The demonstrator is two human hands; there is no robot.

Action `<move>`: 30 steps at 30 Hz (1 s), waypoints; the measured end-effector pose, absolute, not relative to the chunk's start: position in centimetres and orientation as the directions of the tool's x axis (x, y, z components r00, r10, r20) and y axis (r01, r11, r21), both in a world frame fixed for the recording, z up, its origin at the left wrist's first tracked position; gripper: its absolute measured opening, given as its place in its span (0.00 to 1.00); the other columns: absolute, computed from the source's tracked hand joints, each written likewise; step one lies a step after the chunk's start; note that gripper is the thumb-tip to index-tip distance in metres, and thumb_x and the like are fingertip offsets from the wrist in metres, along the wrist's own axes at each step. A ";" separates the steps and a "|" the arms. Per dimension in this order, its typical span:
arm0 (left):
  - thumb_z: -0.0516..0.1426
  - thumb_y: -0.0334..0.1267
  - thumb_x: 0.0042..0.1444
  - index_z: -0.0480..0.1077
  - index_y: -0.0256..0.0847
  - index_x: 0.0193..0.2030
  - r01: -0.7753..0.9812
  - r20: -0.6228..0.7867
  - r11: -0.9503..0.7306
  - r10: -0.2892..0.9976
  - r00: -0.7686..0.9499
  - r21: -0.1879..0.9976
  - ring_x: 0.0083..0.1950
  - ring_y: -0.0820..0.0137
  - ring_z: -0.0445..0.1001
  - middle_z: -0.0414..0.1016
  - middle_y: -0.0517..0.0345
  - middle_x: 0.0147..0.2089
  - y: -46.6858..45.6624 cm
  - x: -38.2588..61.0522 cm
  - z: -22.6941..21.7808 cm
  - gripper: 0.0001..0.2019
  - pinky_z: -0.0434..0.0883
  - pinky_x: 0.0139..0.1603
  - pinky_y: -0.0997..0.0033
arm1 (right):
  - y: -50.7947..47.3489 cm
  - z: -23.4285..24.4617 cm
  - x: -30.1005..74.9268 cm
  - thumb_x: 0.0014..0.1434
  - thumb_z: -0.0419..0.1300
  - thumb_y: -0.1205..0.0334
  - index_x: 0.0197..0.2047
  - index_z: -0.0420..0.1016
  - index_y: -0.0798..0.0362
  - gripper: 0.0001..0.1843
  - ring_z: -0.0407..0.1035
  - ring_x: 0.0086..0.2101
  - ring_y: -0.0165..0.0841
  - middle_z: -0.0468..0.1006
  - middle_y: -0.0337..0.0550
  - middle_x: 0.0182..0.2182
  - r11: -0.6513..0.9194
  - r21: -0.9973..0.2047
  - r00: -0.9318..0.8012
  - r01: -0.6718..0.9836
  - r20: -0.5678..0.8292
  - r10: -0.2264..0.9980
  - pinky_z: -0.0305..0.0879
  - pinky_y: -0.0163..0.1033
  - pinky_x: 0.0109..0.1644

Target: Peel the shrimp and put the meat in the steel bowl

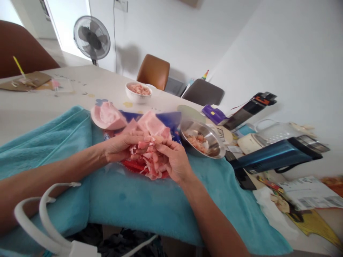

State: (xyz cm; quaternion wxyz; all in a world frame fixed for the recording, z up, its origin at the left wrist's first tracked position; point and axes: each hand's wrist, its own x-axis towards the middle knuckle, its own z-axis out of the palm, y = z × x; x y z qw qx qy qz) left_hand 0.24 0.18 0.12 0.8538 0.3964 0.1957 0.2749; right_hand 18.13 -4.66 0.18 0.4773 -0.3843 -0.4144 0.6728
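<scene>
Both hands meet over a heap of pink peel scraps (pixel 150 162) lying on a red and blue bag (pixel 171 123) on a teal towel (pixel 66 142). My left hand (pixel 120 144) has its fingers curled around a pink fruit piece (pixel 146 144). My right hand (pixel 174 159) pinches the same piece from the other side. Large pink pomelo rind pieces (pixel 108 116) sit just behind the hands. A steel bowl (pixel 214 146) with peeled pink flesh stands to the right of my right hand.
A white bowl (pixel 138 92) of pink flesh stands farther back on the table. A blue flask (pixel 276 155), a black bottle (pixel 246 110), papers (pixel 308 194) and clutter fill the right side. Chairs (pixel 153 71) and a fan (pixel 92 38) stand beyond the table. White earphones (pixel 45 217) hang near the camera.
</scene>
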 end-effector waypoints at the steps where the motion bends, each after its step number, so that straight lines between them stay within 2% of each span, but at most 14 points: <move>1: 0.64 0.37 0.52 0.66 0.35 0.21 -0.318 -0.107 0.536 0.619 0.778 0.782 0.18 0.82 0.54 0.57 0.64 0.18 0.2 0.2 0.2 0.15 0.60 0.14 0.86 | -4.7 0.2 18.1 0.52 0.66 0.60 0.29 0.74 0.54 0.07 0.67 0.14 0.27 0.75 0.36 0.18 -0.191 -0.923 -0.232 -0.334 -0.116 0.966 0.64 0.30 0.16; 6: 0.59 0.36 0.58 0.64 0.35 0.19 -0.341 -0.114 0.562 0.623 0.774 0.754 0.19 0.81 0.54 0.55 0.63 0.20 0.8 -0.3 0.0 0.17 0.58 0.15 0.86 | -4.5 0.5 18.2 0.48 0.67 0.61 0.27 0.71 0.54 0.09 0.65 0.16 0.25 0.74 0.35 0.18 -0.132 -0.925 -0.122 -0.357 -0.094 0.988 0.63 0.29 0.17; 9: 0.59 0.35 0.58 0.63 0.35 0.20 -0.345 -0.118 0.571 0.622 0.774 0.745 0.19 0.81 0.52 0.53 0.64 0.20 0.9 -0.4 0.0 0.17 0.58 0.14 0.86 | -4.3 1.9 19.3 0.48 0.67 0.61 0.29 0.72 0.53 0.08 0.66 0.18 0.26 0.73 0.35 0.19 -0.007 -0.957 0.002 -0.291 -0.008 1.000 0.63 0.29 0.18; 12: 0.60 0.36 0.57 0.63 0.35 0.19 -0.336 -0.109 0.557 0.618 0.779 0.759 0.19 0.82 0.51 0.52 0.65 0.20 0.8 -0.4 0.2 0.17 0.58 0.15 0.86 | -3.7 3.8 22.2 0.48 0.66 0.62 0.30 0.74 0.53 0.06 0.67 0.20 0.27 0.74 0.37 0.22 0.202 -0.976 0.227 -0.085 0.178 0.958 0.62 0.31 0.19; 15: 0.62 0.36 0.55 0.65 0.35 0.21 -0.338 -0.084 0.527 0.623 0.778 0.779 0.18 0.82 0.52 0.53 0.65 0.19 0.5 -0.3 0.4 0.15 0.58 0.15 0.85 | -2.6 5.0 26.7 0.49 0.63 0.61 0.30 0.74 0.52 0.05 0.66 0.20 0.28 0.72 0.35 0.20 0.337 -0.892 0.449 0.301 0.445 0.775 0.63 0.33 0.21; 16: 0.63 0.37 0.54 0.65 0.35 0.21 -0.336 -0.078 0.514 0.626 0.776 0.789 0.18 0.82 0.53 0.54 0.65 0.18 0.4 -0.3 0.4 0.15 0.58 0.15 0.85 | -2.2 5.1 28.3 0.50 0.62 0.59 0.32 0.76 0.52 0.06 0.67 0.22 0.30 0.73 0.37 0.22 0.292 -0.840 0.452 0.456 0.502 0.737 0.64 0.35 0.22; 18: 0.64 0.38 0.53 0.66 0.36 0.23 -0.333 -0.059 0.469 0.645 0.762 0.818 0.18 0.82 0.54 0.56 0.65 0.18 0.4 -0.2 0.4 0.14 0.57 0.15 0.84 | -1.4 4.9 31.0 0.53 0.59 0.55 0.29 0.78 0.51 0.11 0.72 0.29 0.36 0.77 0.43 0.28 0.127 -0.676 0.352 0.726 0.523 0.776 0.69 0.41 0.31; 20: 0.64 0.38 0.53 0.66 0.37 0.24 -0.320 -0.036 0.398 0.672 0.739 0.860 0.17 0.81 0.56 0.59 0.64 0.18 0.4 -0.2 0.2 0.13 0.58 0.16 0.82 | -0.8 4.3 32.8 0.52 0.58 0.56 0.22 0.76 0.51 0.12 0.73 0.37 0.41 0.79 0.46 0.30 0.035 -0.502 0.265 0.864 0.513 0.817 0.69 0.48 0.44; 22: 0.64 0.39 0.53 0.68 0.37 0.26 -0.281 -0.024 0.326 0.691 0.723 0.903 0.17 0.80 0.59 0.62 0.64 0.18 0.4 -0.2 -0.1 0.12 0.57 0.16 0.81 | -0.4 3.7 33.6 0.49 0.59 0.58 0.25 0.77 0.52 0.08 0.73 0.39 0.42 0.80 0.46 0.32 -0.011 -0.428 0.245 0.904 0.497 0.833 0.67 0.49 0.48; 24: 0.65 0.41 0.53 0.69 0.38 0.28 -0.220 -0.033 0.264 0.708 0.706 0.939 0.17 0.80 0.60 0.64 0.64 0.18 0.4 -0.1 -0.3 0.11 0.56 0.16 0.81 | -0.2 3.4 33.7 0.48 0.59 0.59 0.29 0.78 0.52 0.09 0.74 0.36 0.42 0.80 0.46 0.31 -0.056 -0.417 0.270 0.907 0.476 0.837 0.67 0.48 0.45; 27: 0.65 0.42 0.52 0.70 0.38 0.29 -0.167 0.004 0.136 0.765 0.644 0.977 0.18 0.81 0.61 0.66 0.64 0.20 0.4 0.0 -0.5 0.11 0.57 0.18 0.81 | 0.0 3.4 33.4 0.53 0.57 0.54 0.25 0.78 0.52 0.13 0.74 0.33 0.43 0.79 0.47 0.25 -0.135 -0.368 0.296 0.920 0.428 0.854 0.66 0.48 0.42; 28: 0.65 0.42 0.52 0.70 0.38 0.29 -0.151 0.036 0.075 0.780 0.624 0.986 0.19 0.81 0.61 0.67 0.64 0.21 0.3 0.1 -0.5 0.11 0.58 0.19 0.81 | 0.1 3.4 33.2 0.53 0.57 0.54 0.27 0.79 0.52 0.13 0.74 0.34 0.44 0.80 0.48 0.26 -0.133 -0.352 0.285 0.927 0.425 0.859 0.66 0.48 0.43; 30: 0.64 0.43 0.53 0.71 0.38 0.30 -0.101 0.105 -0.056 0.795 0.598 0.993 0.21 0.80 0.62 0.68 0.64 0.22 0.2 0.2 -0.5 0.11 0.59 0.21 0.81 | 0.1 3.6 32.6 0.52 0.58 0.59 0.38 0.80 0.53 0.13 0.74 0.42 0.46 0.82 0.51 0.37 -0.060 -0.347 0.222 0.936 0.450 0.865 0.66 0.49 0.48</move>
